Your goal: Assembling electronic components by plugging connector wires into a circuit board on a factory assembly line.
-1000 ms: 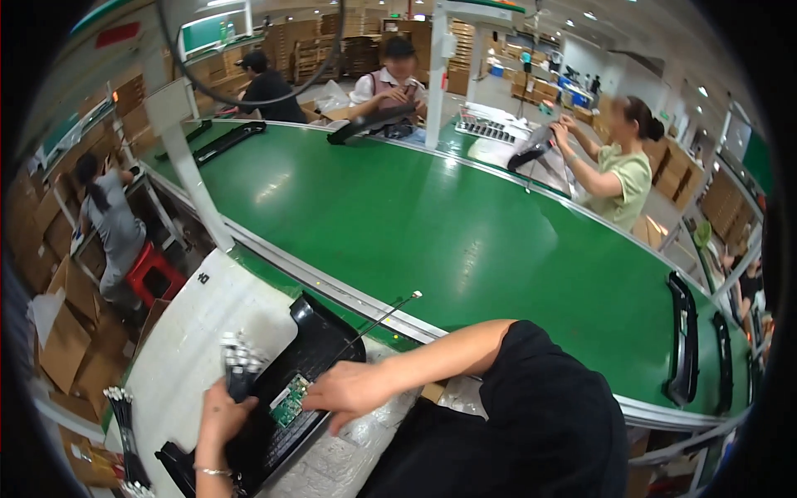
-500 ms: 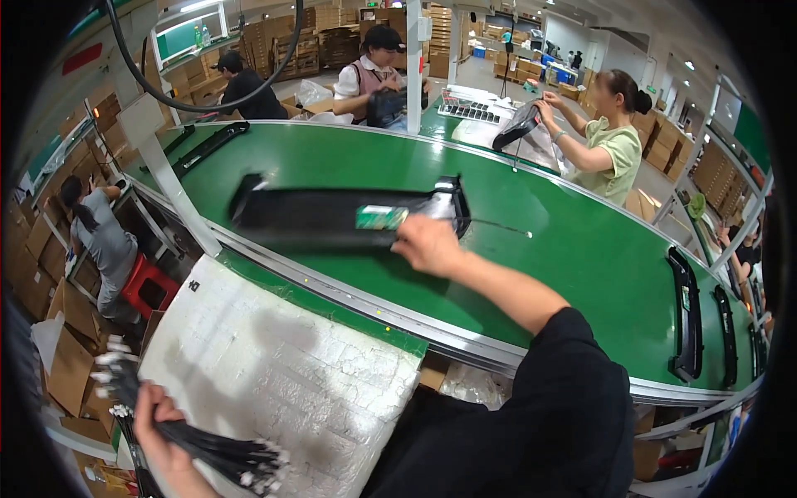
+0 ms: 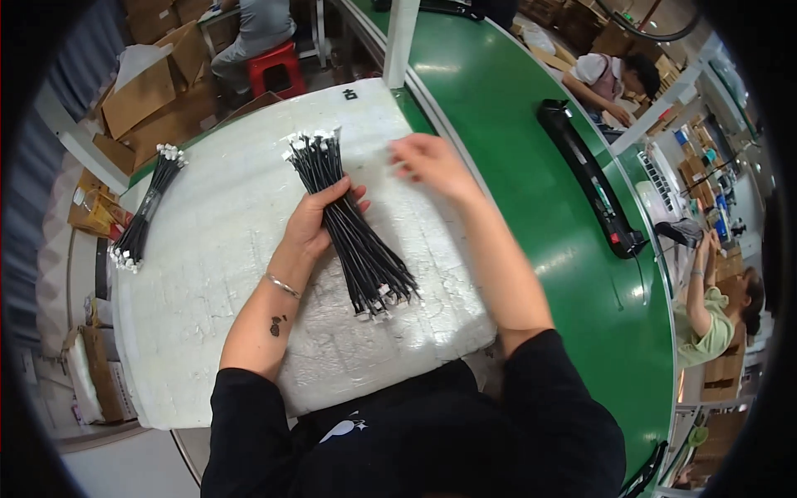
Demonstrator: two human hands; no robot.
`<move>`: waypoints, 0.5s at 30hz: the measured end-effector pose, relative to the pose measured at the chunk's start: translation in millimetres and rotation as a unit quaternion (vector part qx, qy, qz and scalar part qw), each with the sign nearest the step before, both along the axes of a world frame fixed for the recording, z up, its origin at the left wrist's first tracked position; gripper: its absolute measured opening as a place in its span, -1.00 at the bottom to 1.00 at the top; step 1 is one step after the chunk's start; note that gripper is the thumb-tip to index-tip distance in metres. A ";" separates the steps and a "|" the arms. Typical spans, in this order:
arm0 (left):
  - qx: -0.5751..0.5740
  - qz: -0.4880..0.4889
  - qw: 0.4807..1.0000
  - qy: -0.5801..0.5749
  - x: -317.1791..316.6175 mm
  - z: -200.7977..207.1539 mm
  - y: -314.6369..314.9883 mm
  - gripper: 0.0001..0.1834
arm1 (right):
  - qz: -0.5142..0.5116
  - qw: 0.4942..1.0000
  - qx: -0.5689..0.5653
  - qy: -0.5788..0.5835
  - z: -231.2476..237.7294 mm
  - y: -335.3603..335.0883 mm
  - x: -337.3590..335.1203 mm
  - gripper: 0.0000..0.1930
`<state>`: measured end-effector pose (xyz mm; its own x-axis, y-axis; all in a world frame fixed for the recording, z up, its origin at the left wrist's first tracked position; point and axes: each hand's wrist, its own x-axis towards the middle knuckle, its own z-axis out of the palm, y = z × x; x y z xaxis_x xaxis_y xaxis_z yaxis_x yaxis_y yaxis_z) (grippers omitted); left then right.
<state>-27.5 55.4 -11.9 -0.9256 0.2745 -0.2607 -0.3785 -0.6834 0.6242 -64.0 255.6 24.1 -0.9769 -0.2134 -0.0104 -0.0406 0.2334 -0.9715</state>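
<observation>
My left hand [image 3: 312, 217] is wrapped round a bundle of black cables [image 3: 362, 249] with small white connectors at both ends. The bundle slants over a white foam-like pad [image 3: 224, 299] in front of me. To the right of its upper end, my right hand [image 3: 433, 168] is in the air above the pad's edge, empty, its fingers apart and slightly blurred. A second cable bundle [image 3: 148, 207] lies at the pad's left side. On the green conveyor belt [image 3: 515, 166] rests a long black plastic housing [image 3: 585, 174] with a thin cable trailing from its near end.
A metal rail runs between pad and belt, with a white post [image 3: 401, 46] at the pad's far edge. Cardboard boxes [image 3: 149, 91] and a red stool [image 3: 276, 70] stand at the far left. Several co-workers sit around, one in light green [image 3: 712, 328] across the belt.
My right hand has let go of the black housing and come back over the pad. The cable bundle in my left hand is now in front of me. The view has swung left and down.
</observation>
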 end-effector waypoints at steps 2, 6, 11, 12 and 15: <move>-0.002 -0.013 1.000 -0.010 3.4 -8.0 -9.1 -0.84 | 0.043 0.997 -0.019 -0.063 2.6 -55.8 -3.1 -0.70; 0.008 -0.074 0.997 0.022 -0.4 -16.9 -18.2 -0.80 | 0.040 0.997 -0.047 -0.037 -19.5 -84.2 -11.0 -0.76; -0.013 -0.062 0.997 -0.039 -0.1 -14.5 2.7 -0.85 | -0.044 0.996 -0.028 0.066 -18.9 -69.3 -8.4 -0.79; -0.018 -0.087 0.996 -0.027 -4.6 -12.4 5.6 -0.88 | -0.065 0.996 -0.035 0.049 -10.3 -67.0 -5.9 -0.78; 0.010 -0.084 0.995 -0.044 -3.8 -29.4 -3.7 -0.87 | 0.008 0.996 -0.088 -0.017 -43.7 -73.5 -17.2 -0.77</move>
